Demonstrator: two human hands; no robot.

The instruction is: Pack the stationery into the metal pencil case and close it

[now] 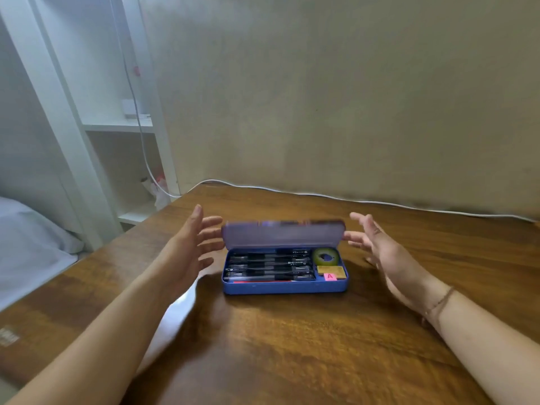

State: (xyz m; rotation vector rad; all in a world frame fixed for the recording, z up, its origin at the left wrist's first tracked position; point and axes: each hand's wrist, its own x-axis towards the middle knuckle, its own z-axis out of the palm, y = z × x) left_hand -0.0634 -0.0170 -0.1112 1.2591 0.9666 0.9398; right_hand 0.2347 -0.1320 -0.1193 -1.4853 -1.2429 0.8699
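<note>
I see left hand (190,244) open, fingers spread by the lid's left end | blue case (285,283) mid-counter (292,346), lid (282,233) half-raised and blurred | pens (268,266) inside at left, tape roll (325,256) and pink tag (330,276) at right | right hand (382,249) open, fingertips at the lid's right end

One blue metal pencil case (285,285) sits on one wooden table (292,346), its single lid (283,233) raised and blurred. Inside lie about four dark pens (268,266) in a row, though glare makes the exact number hard to tell, plus one roll of green tape (325,256), one yellow pad of notes (330,270) and one pink tag (330,276) marked A. Two hands are in view, one left hand (191,244) and one right hand (380,252). One white cable (321,195) runs along the table's far edge.
</note>
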